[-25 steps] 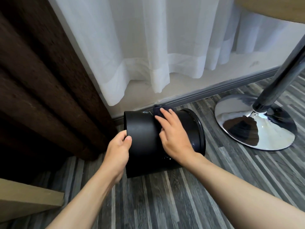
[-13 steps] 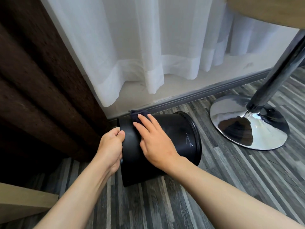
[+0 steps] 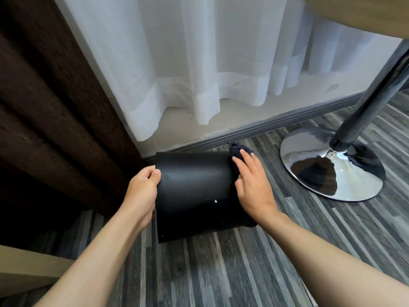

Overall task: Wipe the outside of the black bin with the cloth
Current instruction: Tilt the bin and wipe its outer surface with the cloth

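Observation:
The black bin [image 3: 194, 191] lies on its side on the striped grey floor, its flat base to the left and its mouth to the right. My left hand [image 3: 142, 189] grips the base edge, thumb on the curved wall. My right hand [image 3: 252, 180] lies flat on the bin's right end, near the rim, pressing a dark cloth [image 3: 236, 151] against the wall. The cloth bunches out beyond my fingertips at the far side. The bin's mouth is hidden behind my right hand and wrist.
A chrome table base [image 3: 332, 167] with a slanted pole [image 3: 365, 103] stands on the floor to the right. A white sheer curtain [image 3: 199, 63] and grey skirting board [image 3: 265, 127] run behind the bin. A dark brown curtain [image 3: 44, 96] hangs at left; a wooden edge [image 3: 33, 267] sits bottom left.
My right hand has slid the cloth from the bin's left part across to its right end. The bin has turned so more of its side wall faces me. My left hand keeps its grip.

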